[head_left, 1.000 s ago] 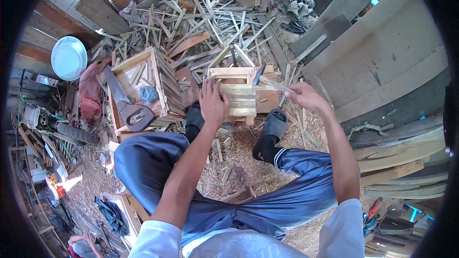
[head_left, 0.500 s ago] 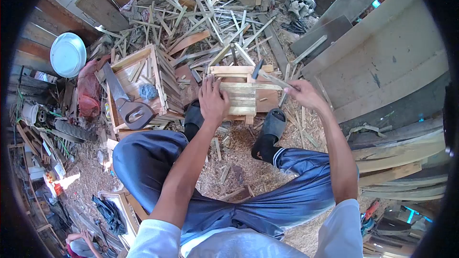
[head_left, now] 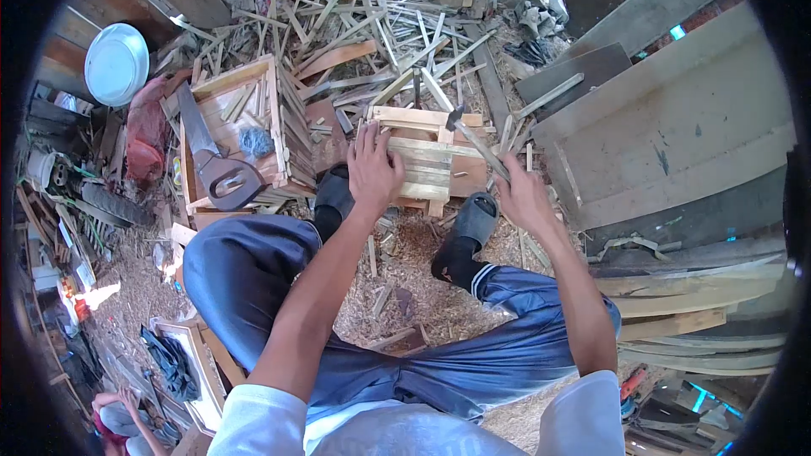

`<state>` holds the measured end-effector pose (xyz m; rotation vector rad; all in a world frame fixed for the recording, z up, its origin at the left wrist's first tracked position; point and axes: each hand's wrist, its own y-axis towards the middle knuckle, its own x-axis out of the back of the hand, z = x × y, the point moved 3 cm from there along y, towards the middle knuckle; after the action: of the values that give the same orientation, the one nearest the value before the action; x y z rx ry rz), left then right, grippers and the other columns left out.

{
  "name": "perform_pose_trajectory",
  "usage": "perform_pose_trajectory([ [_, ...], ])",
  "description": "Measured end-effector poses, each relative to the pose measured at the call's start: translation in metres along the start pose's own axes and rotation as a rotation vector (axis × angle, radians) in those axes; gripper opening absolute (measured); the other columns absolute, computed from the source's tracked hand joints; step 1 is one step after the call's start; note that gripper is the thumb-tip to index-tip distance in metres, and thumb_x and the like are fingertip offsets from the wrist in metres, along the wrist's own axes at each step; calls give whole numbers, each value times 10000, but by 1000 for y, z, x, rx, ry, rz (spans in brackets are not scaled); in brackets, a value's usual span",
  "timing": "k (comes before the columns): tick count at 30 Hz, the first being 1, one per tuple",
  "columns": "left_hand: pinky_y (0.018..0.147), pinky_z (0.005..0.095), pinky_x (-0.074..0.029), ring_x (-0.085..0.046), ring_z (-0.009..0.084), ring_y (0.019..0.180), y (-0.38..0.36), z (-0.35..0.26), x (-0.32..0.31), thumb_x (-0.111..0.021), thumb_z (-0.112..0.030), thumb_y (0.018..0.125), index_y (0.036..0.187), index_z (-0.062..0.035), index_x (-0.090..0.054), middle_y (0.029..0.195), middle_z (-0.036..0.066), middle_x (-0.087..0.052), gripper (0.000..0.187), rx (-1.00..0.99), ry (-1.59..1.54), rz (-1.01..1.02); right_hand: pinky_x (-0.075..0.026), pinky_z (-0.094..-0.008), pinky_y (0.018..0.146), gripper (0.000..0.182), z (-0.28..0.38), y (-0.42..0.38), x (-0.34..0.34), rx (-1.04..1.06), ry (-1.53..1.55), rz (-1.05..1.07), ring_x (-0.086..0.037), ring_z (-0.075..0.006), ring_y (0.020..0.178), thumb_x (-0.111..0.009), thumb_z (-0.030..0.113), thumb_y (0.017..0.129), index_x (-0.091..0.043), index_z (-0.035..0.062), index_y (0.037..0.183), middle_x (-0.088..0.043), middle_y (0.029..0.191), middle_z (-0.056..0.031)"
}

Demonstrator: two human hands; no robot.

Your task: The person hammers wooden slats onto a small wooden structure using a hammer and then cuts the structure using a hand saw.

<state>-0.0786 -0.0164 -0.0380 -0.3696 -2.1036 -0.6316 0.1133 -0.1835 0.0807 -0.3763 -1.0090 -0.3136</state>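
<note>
My left hand (head_left: 373, 171) lies with its fingers stretched over the left end of a small slatted wooden crate (head_left: 422, 171), touching the top slats. Whether the thumb side presses on a nail or a slat edge I cannot make out. In my right hand (head_left: 524, 196), closed around the lower handle, is a hammer (head_left: 480, 145). Its dark head is raised over the crate's far right corner, apart from the wood as far as I can tell. The crate sits on the ground beyond my two slippered feet.
On the left stands a larger slatted crate (head_left: 277, 110) with a handsaw (head_left: 221, 165) across it and a blue bundle (head_left: 255, 142) inside. Scrap sticks (head_left: 380, 25) pile up behind. A white basin (head_left: 117, 63) is far left; a large board (head_left: 667, 127) leans right. Another person (head_left: 127, 422) sits lower left.
My right hand has come left and lower, and the hammer handle now slants more steeply. My left hand keeps its place on the crate. The whole view has shifted slightly.
</note>
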Motion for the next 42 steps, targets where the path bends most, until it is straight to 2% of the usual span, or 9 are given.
perform_pose_trajectory([
  [7,1112,478,-318,-406,299,1370,0,0,1,-557,-209,848,1212,-54,-607,1417,140,-495,398,-4,11,-4,-465,-586,675,216,18,-7,0,-95,22,-25,-620,-515,745,-526,164,976,-531,-12,1100,-621,732,-309],
  [9,1112,478,-317,-404,298,1372,-1,-1,2,-555,-217,849,1214,-51,-607,1417,140,-494,404,-1,19,1,-471,-589,653,229,14,-6,-7,-18,-62,74,-621,-515,710,-522,168,981,-522,-13,1120,-615,695,-302],
  [16,1117,481,-308,-388,300,1378,0,0,0,-551,-236,842,1231,-43,-602,1410,147,-493,437,4,10,15,-482,-581,631,296,19,-10,-10,-72,-2,-7,-621,-510,681,-532,155,975,-511,3,1228,-612,683,-303],
  [18,1117,482,-307,-390,301,1376,0,-1,2,-555,-234,838,1224,-43,-603,1406,147,-495,433,-4,16,10,-451,-581,655,184,18,-12,-11,-61,-57,43,-608,-518,730,-523,171,981,-514,-7,1025,-619,733,-303],
  [28,1114,481,-315,-401,303,1364,1,-1,1,-563,-225,826,1215,-45,-602,1399,143,-501,430,-19,29,-7,-449,-595,661,199,21,-13,-11,-62,-59,11,-599,-532,731,-530,182,979,-496,-13,993,-604,727,-322],
  [30,1113,483,-317,-401,304,1364,3,-2,1,-565,-226,826,1221,-47,-598,1402,144,-499,435,-20,25,-2,-487,-599,656,291,19,-11,-11,-40,-86,49,-619,-527,748,-517,141,961,-492,-7,1211,-624,747,-314],
  [37,1135,479,-291,-377,305,1388,1,-3,3,-571,-241,828,1243,-56,-591,1412,149,-489,455,-1,18,20,-471,-604,645,342,19,-13,-9,-32,-89,47,-617,-522,751,-535,145,955,-508,52,1283,-620,742,-314],
  [39,1137,478,-287,-372,304,1392,4,-3,4,-570,-244,830,1248,-56,-588,1416,147,-484,459,-2,19,20,-453,-595,675,175,25,-11,-5,-42,-31,46,-602,-534,756,-509,161,981,-501,-8,1021,-614,745,-322],
  [42,1141,477,-282,-366,298,1400,0,-1,1,-570,-255,832,1255,-58,-585,1432,143,-470,467,23,34,66,-460,-577,655,173,23,-9,-12,-96,87,-68,-609,-521,749,-511,159,979,-501,-9,1016,-618,740,-311],
])
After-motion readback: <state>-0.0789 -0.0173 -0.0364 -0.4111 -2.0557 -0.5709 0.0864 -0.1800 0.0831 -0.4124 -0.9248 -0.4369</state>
